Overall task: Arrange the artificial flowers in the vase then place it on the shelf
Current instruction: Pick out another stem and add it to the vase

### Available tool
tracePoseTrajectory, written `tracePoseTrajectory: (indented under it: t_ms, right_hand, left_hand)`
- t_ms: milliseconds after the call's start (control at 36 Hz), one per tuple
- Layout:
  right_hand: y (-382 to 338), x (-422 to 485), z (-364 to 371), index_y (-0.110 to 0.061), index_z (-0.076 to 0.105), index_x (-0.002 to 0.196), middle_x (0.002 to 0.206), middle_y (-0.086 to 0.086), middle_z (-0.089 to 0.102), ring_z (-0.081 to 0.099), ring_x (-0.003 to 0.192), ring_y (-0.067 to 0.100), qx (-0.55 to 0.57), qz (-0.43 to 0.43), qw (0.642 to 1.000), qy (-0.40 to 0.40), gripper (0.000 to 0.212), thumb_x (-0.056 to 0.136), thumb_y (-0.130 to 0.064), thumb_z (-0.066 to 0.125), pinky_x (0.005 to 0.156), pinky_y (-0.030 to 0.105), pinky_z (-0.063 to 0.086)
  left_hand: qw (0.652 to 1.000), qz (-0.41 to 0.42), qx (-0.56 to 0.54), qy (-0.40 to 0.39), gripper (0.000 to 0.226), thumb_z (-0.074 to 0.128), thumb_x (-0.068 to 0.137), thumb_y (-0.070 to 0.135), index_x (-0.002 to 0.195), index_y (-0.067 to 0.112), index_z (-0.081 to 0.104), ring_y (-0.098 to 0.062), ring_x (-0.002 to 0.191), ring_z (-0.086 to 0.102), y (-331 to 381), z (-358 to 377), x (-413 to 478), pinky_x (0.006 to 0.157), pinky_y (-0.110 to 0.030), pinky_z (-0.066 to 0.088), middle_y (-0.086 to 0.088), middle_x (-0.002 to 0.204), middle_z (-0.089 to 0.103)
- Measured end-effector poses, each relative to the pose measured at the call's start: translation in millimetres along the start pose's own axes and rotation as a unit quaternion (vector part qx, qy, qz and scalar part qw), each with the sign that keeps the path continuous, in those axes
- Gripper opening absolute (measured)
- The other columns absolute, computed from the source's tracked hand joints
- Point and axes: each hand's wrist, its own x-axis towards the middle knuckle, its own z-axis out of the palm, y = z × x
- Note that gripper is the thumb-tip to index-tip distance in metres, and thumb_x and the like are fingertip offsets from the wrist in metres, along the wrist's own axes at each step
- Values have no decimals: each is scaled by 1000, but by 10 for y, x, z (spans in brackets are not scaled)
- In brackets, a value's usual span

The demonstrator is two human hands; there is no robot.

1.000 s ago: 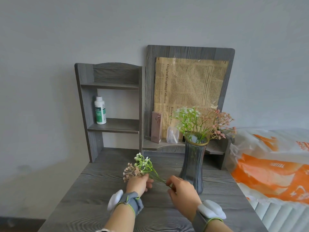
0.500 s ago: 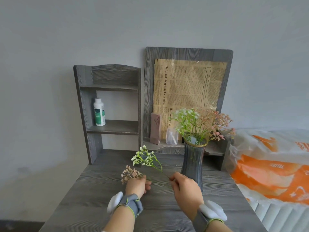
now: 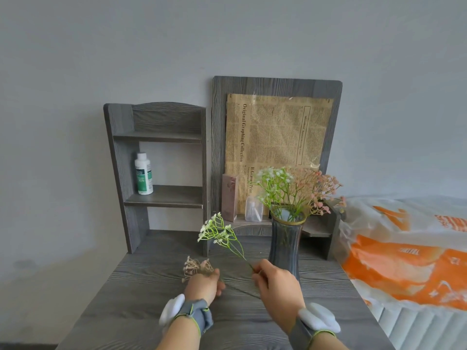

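A dark grey vase (image 3: pixel 285 245) with a gold rim stands on the grey wooden table (image 3: pixel 141 306), holding white-green and pink flower sprigs (image 3: pixel 295 190). My right hand (image 3: pixel 274 282) pinches the stem of a white flower sprig (image 3: pixel 218 229), lifted off the table and leaning up to the left, just left of the vase. My left hand (image 3: pixel 204 284) rests on the table over a pale pink sprig (image 3: pixel 195 267) lying flat; its stem runs under the fingers. A grey shelf unit (image 3: pixel 161 195) stands at the back left.
A white and green bottle (image 3: pixel 143 174) stands on the shelf's lower board. A tall panel with newspaper-print paper (image 3: pixel 275 137), a pink box (image 3: pixel 229 197) and a small clear bottle (image 3: pixel 253 210) sit behind the vase. An orange and white plastic bag (image 3: pixel 404 253) lies right.
My right hand has lifted the white sprig up off the table, apart from the pink sprig. My left hand stays on the pink sprig. The view has tilted slightly.
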Motion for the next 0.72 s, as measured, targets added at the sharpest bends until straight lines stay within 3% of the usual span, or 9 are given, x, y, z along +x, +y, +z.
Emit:
tracePoseTrajectory:
  t_ms: [222, 389, 472, 556, 639, 722]
  right_hand:
    - [-5, 37, -69, -24, 55, 103, 97, 3, 63, 59, 92, 24, -14, -17, 1000, -5, 15, 96, -32, 44, 74, 32, 43]
    - [-11, 79, -164, -25, 58, 100, 93, 2, 66, 60, 91, 24, -15, -18, 1000, 1, 14, 94, -31, 47, 73, 32, 43]
    - [-16, 84, -203, -25, 59, 101, 95, -1, 68, 60, 92, 22, -19, -19, 1000, 3, 14, 93, -31, 49, 74, 30, 43]
    - [-30, 77, -247, -26, 61, 102, 96, -1, 69, 61, 93, 21, -16, -21, 1000, 6, 15, 93, -31, 50, 74, 29, 44]
    - [-58, 60, -293, -23, 62, 101, 94, 0, 71, 62, 91, 24, -2, -22, 1000, 13, 16, 93, -29, 50, 74, 30, 46]
    - [-79, 62, -335, -22, 63, 101, 95, 1, 71, 62, 91, 24, 4, -24, 999, 22, 15, 92, -27, 51, 75, 31, 48]
  left_hand:
    - [999, 15, -14, -39, 46, 56, 93, 15, 48, 18, 64, -14, 50, 48, 27, 5, -58, 54, -25, 34, 6, 37, 56]
    - [997, 65, -48, 1, 25, 76, 71, 16, 48, 19, 68, -10, 44, 48, 332, -189, -268, 49, -22, 36, 4, 48, 63]
    - [992, 78, -74, -62, 3, 78, 74, 18, 76, 21, 78, -6, 52, 52, 593, -302, -408, 47, -16, 38, 6, 58, 66]
    - [977, 72, -105, -172, 19, 77, 74, 12, 94, 14, 76, -6, 59, 50, 881, -354, -522, 51, -15, 35, 1, 75, 67]
    - [963, 92, -120, -221, 8, 74, 78, 13, 85, 11, 74, -4, 58, 50, 1103, -352, -635, 53, -16, 35, 6, 87, 70]
    - [966, 110, -131, -195, 16, 72, 80, 21, 79, 5, 70, -2, 54, 50, 1186, -305, -653, 50, -15, 37, 6, 75, 66]
